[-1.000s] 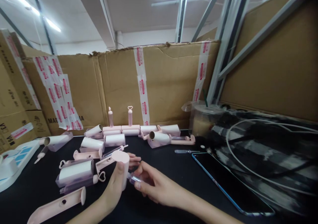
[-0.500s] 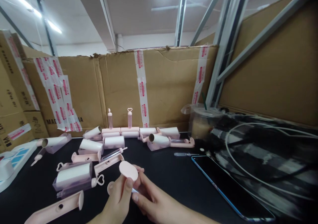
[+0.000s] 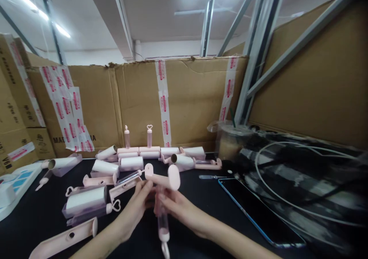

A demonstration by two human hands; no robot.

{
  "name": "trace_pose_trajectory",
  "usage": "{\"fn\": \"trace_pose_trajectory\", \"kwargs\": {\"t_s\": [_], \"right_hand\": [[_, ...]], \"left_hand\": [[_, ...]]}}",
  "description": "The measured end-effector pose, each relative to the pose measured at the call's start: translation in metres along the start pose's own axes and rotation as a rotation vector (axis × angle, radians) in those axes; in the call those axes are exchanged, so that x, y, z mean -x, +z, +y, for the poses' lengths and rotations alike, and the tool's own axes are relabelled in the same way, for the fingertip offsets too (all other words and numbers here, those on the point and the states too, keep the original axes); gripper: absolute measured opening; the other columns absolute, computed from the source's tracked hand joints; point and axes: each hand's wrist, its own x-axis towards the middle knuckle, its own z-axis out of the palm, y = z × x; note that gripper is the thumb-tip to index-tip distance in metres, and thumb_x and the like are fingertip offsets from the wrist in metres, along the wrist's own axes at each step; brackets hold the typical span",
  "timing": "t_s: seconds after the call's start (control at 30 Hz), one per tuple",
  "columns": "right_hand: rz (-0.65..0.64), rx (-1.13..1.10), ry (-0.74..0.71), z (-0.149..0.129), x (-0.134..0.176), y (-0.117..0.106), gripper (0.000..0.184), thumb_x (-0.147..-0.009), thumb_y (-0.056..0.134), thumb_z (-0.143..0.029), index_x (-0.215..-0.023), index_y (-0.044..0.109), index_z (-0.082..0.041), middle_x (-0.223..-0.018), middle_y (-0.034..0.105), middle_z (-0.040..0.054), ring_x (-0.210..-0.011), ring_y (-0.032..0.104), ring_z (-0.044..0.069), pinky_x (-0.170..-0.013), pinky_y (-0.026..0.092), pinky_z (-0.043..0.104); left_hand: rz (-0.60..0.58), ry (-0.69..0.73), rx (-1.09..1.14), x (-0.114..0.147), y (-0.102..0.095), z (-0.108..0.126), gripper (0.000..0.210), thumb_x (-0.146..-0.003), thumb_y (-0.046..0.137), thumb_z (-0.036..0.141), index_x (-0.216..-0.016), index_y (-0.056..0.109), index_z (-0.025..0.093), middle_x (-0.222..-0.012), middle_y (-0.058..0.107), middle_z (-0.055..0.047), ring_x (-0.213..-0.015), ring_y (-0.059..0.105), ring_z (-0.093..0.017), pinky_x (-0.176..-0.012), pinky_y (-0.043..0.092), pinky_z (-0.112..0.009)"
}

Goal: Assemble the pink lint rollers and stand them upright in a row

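Between my hands is a pink lint roller frame [image 3: 161,180], its two rounded end plates pointing up. From its underside a clear tube handle [image 3: 163,217] hangs down, ending in a pink cap and loop. My right hand [image 3: 175,205] is wrapped round the top of the handle, just below the frame. At the frame's left end, the fingers of my left hand [image 3: 140,197] are closed against it; their tips are partly hidden. Left of my hands, a white sticky roll [image 3: 86,200] lies in a clear cover, beside a loose pink frame [image 3: 67,236].
More rolls, frames and handles lie along the back, with two upright handles [image 3: 149,137]. A phone [image 3: 258,209], a small screwdriver [image 3: 211,177], a drink cup [image 3: 231,142] and tangled cables [image 3: 290,190] are on the right. A cardboard wall [image 3: 138,102] closes the back.
The frame has turned from end-on to sideways, showing both end plates, with its handle now hanging down in view. My right hand has shifted onto the handle. The view has moved slightly.
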Motion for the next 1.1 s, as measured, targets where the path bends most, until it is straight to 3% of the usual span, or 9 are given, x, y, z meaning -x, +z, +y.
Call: {"fn": "trace_pose_trajectory", "kwargs": {"t_s": [0.13, 0.27, 0.33, 0.4, 0.43, 0.6, 0.8, 1.0, 1.1], "right_hand": [[-0.135, 0.274, -0.118, -0.003, 0.001, -0.001, 0.058, -0.078, 0.06, -0.042, -0.126, 0.036, -0.02, -0.101, 0.056, 0.0046, -0.096, 0.053, 0.017, -0.084, 0.045, 0.033], [-0.208, 0.866, -0.18, -0.034, 0.0, -0.029, 0.029, -0.079, 0.056, -0.027, -0.105, 0.058, -0.016, -0.097, 0.058, 0.005, -0.083, 0.057, 0.016, -0.073, 0.047, 0.028], [0.035, 1.224, -0.234, -0.054, -0.005, -0.054, 0.026, -0.08, 0.051, -0.021, -0.103, 0.061, -0.018, -0.092, 0.06, 0.0055, -0.082, 0.058, 0.019, -0.075, 0.046, 0.031], [0.449, 1.509, -0.238, -0.068, -0.013, -0.08, 0.033, -0.083, 0.043, -0.02, -0.113, 0.056, -0.017, -0.099, 0.06, 0.01, -0.09, 0.058, 0.023, -0.081, 0.044, 0.035], [0.534, 1.624, -0.214, -0.072, -0.019, -0.092, 0.036, -0.084, 0.042, -0.022, -0.119, 0.052, -0.015, -0.107, 0.058, 0.013, -0.093, 0.058, 0.025, -0.082, 0.044, 0.037], [0.427, 1.713, -0.189, -0.056, -0.044, -0.127, 0.046, -0.083, 0.05, -0.033, -0.124, 0.046, -0.012, -0.121, 0.053, 0.0168, -0.109, 0.051, 0.029, -0.09, 0.039, 0.039], [0.409, 1.708, -0.199, -0.028, -0.042, -0.119, 0.042, -0.079, 0.055, -0.042, -0.11, 0.054, -0.014, -0.107, 0.058, 0.017, -0.098, 0.055, 0.031, -0.081, 0.042, 0.04], [0.194, 1.593, -0.264, -0.043, -0.026, -0.094, 0.037, -0.081, 0.048, -0.053, -0.095, 0.06, -0.021, -0.088, 0.063, 0.0055, -0.08, 0.059, 0.022, -0.071, 0.044, 0.031], [0.327, 1.384, -0.31, -0.06, -0.021, -0.088, 0.039, -0.083, 0.044, -0.053, -0.093, 0.059, -0.019, -0.084, 0.063, 0.0063, -0.073, 0.058, 0.022, -0.067, 0.044, 0.032]], "left_hand": [[-0.12, -0.166, 0.186, 0.003, 0.001, 0.002, 0.035, -0.08, 0.051, 0.049, -0.095, 0.055, 0.017, -0.084, 0.062, -0.005, -0.076, 0.059, -0.017, -0.066, 0.043, -0.028], [-0.159, -0.364, 0.248, -0.002, -0.008, 0.011, 0.045, -0.078, 0.046, 0.059, -0.092, 0.052, 0.017, -0.082, 0.06, -0.004, -0.057, 0.057, -0.012, -0.046, 0.04, -0.021], [-0.112, -0.413, 0.2, -0.005, -0.014, 0.013, 0.049, -0.074, 0.043, 0.066, -0.084, 0.049, 0.019, -0.073, 0.058, 0.0, -0.041, 0.045, -0.006, -0.034, 0.028, -0.016], [-0.055, -0.404, 0.058, -0.007, -0.017, 0.012, 0.051, -0.071, 0.04, 0.07, -0.078, 0.045, 0.02, -0.06, 0.051, 0.005, -0.032, 0.034, -0.003, -0.03, 0.018, -0.015], [-0.033, -0.372, -0.053, -0.008, -0.018, 0.01, 0.049, -0.071, 0.041, 0.069, -0.078, 0.043, 0.021, -0.056, 0.048, 0.006, -0.031, 0.032, -0.003, -0.03, 0.017, -0.015], [-0.087, -0.103, -0.618, -0.008, -0.017, -0.009, 0.044, -0.068, 0.06, 0.055, -0.089, 0.039, 0.022, -0.052, 0.046, 0.01, -0.036, 0.042, -0.008, -0.037, 0.03, -0.017], [-0.086, 0.021, -1.095, -0.007, -0.028, -0.014, 0.04, -0.066, 0.06, 0.054, -0.084, 0.052, 0.019, -0.069, 0.056, 0.003, -0.063, 0.051, -0.013, -0.058, 0.036, -0.022], [-0.202, -0.108, -1.179, -0.002, -0.032, -0.002, 0.043, -0.06, 0.063, 0.059, -0.075, 0.057, 0.019, -0.073, 0.062, 0.001, -0.064, 0.055, -0.015, -0.057, 0.036, -0.022], [-0.148, -0.067, -1.187, -0.001, -0.028, 0.005, 0.041, -0.062, 0.061, 0.058, -0.071, 0.059, 0.019, -0.067, 0.06, 0.001, -0.063, 0.055, -0.017, -0.057, 0.037, -0.024]]}}
